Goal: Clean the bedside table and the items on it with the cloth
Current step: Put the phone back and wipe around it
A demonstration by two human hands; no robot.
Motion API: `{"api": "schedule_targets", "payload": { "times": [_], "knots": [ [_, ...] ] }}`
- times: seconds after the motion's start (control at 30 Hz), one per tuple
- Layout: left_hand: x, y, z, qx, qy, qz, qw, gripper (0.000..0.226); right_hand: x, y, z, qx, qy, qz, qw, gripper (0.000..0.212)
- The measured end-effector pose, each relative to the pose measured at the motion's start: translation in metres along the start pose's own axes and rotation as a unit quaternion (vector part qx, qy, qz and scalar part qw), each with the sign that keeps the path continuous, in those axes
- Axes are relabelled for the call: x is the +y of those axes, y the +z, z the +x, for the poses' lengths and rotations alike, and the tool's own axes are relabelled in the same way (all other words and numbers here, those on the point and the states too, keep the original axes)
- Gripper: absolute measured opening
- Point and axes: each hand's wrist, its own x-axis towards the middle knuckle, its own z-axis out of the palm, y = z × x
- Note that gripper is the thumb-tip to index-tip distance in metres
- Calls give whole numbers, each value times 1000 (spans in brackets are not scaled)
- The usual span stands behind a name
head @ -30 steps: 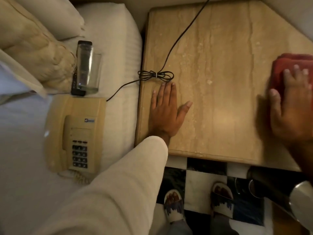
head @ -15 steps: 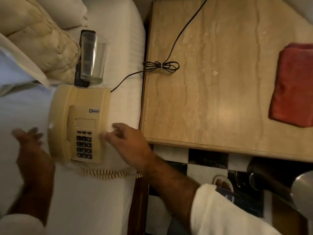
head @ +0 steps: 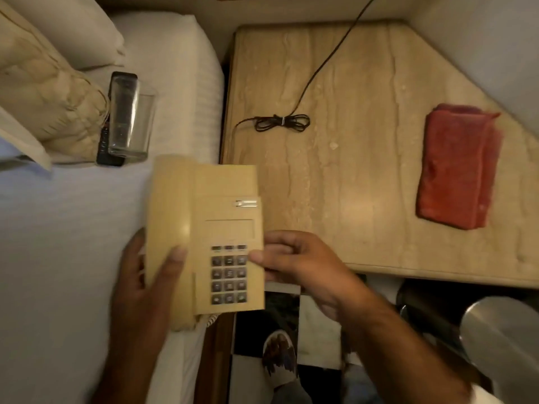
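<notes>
A beige corded telephone (head: 215, 217) is lifted over the gap between the bed and the bedside table (head: 350, 176). My left hand (head: 145, 281) grips its handset side, thumb on top. My right hand (head: 303, 266) holds its right edge beside the keypad. The folded red cloth (head: 458, 167) lies by itself on the table's right part. The phone's black cord (head: 281, 123), bundled in the middle, runs across the marble top.
A drinking glass (head: 131, 123) lies over a black remote (head: 116, 147) on the white bed (head: 58, 228), next to pillows (head: 49, 103). A metal object (head: 501, 333) stands at the lower right. Checkered floor and my sandalled foot (head: 280, 357) show below the table edge.
My right hand left the cloth on the table and both hands went to the telephone on the bed. They now hold it, raised and shifted right toward the table.
</notes>
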Motion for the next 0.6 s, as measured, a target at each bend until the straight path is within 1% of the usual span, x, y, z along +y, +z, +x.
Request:
{"api": "schedule_targets", "payload": {
  "times": [0.03,0.1,0.13,0.2,0.27,0.33,0.4,0.47,0.6],
  "knots": [
    [14,19,-6,-20,14,7,1000,74,-3,-22,-17,14,-9,14,1000,39],
    [47,61,-15,-86,43,0,995,65,-13,-64,-51,55,-33,42,997,39],
    [63,82,-17,-125,62,-10,990,64,-20,-83,-65,86,-47,46,994,38],
    [91,130,-19,-184,96,-10,978,73,-35,-116,-86,168,-83,48,981,37],
    [118,175,-10,-204,120,1,972,76,-52,-140,-87,239,-131,54,961,40],
    [137,207,13,-200,141,17,969,73,-69,-152,-73,275,-172,44,945,42],
    [142,222,48,-189,141,1,972,67,-87,-159,-48,279,-209,26,937,39],
    [137,222,86,-182,118,-16,976,60,-107,-160,-15,266,-226,-16,937,40],
    [116,201,148,-160,92,42,982,61,-136,-142,49,230,-210,-114,943,42]
  ]
}}
